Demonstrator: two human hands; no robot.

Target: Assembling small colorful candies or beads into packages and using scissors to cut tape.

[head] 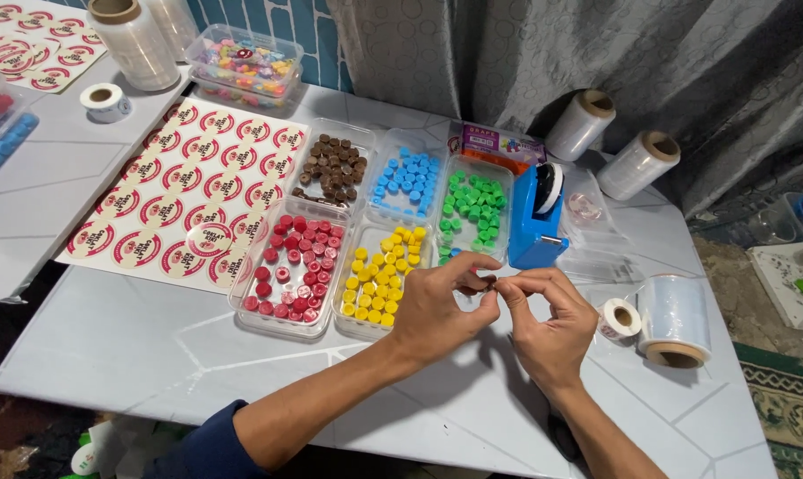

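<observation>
Both hands meet above the table's [135, 337] near edge: left hand [437, 306] and right hand [548, 324] grips pinch 1 tiny dark piece [490, 282]. All 5 trays [286, 266] remain full; work looks barely begun.

Tiny dark piece [488, 283], pinched between fingertips

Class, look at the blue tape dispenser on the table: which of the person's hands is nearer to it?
The right hand. It sits just below the tape dispenser, fingertips pointing left. The left hand is further left, in front of the yellow tray, meeting the right at the fingertips.
</observation>
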